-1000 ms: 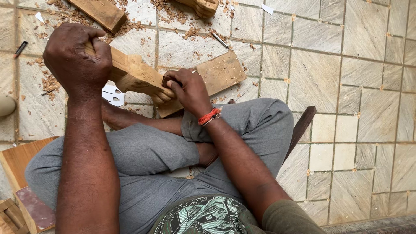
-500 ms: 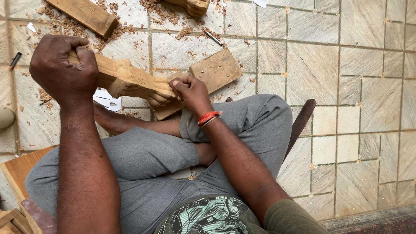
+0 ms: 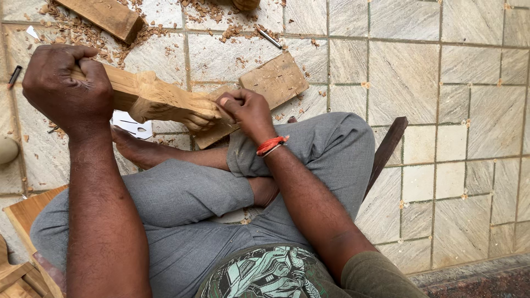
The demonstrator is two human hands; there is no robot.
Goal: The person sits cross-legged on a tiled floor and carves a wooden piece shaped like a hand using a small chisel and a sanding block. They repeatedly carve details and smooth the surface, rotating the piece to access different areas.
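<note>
gripping carved wood piece point(image 3: 160, 99) in closed left hand point(image 3: 69, 88), right hand point(image 3: 245, 110) pinched at its end

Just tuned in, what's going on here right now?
A person sits cross-legged on a tiled floor. The left hand grips one end of a carved wooden piece, and the right hand works at its other end, over a flat wooden board. Wood shavings and another wood block lie beyond.
</note>
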